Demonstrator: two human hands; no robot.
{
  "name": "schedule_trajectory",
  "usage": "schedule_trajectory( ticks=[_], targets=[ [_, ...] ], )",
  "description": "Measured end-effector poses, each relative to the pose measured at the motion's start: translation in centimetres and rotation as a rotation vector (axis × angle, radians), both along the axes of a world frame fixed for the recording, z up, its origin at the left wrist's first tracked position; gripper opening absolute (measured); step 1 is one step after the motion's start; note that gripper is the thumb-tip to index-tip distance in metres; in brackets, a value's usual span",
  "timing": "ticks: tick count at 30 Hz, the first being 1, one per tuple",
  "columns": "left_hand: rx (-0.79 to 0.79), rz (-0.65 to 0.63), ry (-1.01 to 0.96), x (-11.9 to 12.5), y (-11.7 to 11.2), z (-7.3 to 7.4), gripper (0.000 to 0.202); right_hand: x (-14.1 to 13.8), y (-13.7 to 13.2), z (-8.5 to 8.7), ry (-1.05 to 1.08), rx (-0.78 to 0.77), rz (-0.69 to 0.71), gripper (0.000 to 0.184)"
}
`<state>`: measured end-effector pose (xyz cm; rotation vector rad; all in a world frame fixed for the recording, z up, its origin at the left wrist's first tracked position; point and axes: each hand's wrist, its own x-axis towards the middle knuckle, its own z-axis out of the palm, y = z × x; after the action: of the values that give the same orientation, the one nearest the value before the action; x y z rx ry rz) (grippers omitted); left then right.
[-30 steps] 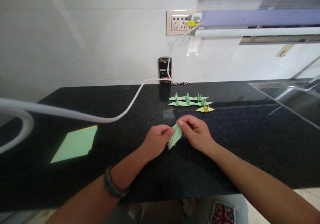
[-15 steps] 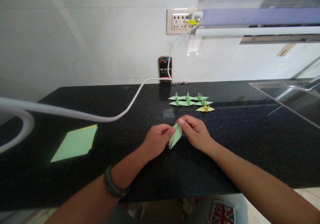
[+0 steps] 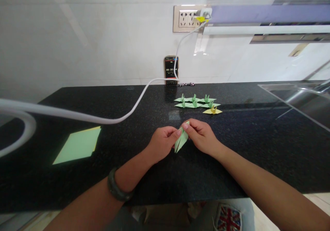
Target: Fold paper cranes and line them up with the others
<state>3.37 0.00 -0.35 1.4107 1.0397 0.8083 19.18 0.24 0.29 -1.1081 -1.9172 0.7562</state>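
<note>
Both of my hands pinch a narrow folded piece of light green paper point(image 3: 181, 141) just above the black countertop point(image 3: 244, 148). My left hand point(image 3: 162, 144), with a dark band at the wrist, grips its left side with thumb and fingers closed. My right hand point(image 3: 201, 135) pinches the top tip, fingers curled. Behind the hands lie several finished green paper cranes point(image 3: 195, 101) in rows, with one yellow crane point(image 3: 212, 111) at the right end.
A stack of square sheets, green on top of yellow point(image 3: 78, 144), lies at the left. A white cable point(image 3: 123, 115) runs across the counter from a wall socket point(image 3: 187, 18). A phone showing a timer point(image 3: 171, 70) leans on the wall. A steel sink point(image 3: 301, 98) sits at the right.
The hands and the folded paper have barely shifted; the right fingers have worked slightly at the paper's top tip. The view has tipped a little.
</note>
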Motion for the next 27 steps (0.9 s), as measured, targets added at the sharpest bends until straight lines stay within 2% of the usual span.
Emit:
schedule_trajectory(
  ticks=[6,14,27],
  targets=[
    [-0.009,0.013,-0.019,0.07,-0.07,0.23,0.033,0.13,0.09,-0.16,-0.042,-0.008,0.04,0.028],
    [0.021,0.021,0.027,0.14,-0.2,0.64,0.034,0.1,0.04,-0.43,-0.051,0.0,0.024,0.025],
    [0.033,0.014,0.018,0.0,-0.07,0.27,0.031,0.05,-0.04,-0.16,-0.063,0.032,-0.011,0.022]
  ],
)
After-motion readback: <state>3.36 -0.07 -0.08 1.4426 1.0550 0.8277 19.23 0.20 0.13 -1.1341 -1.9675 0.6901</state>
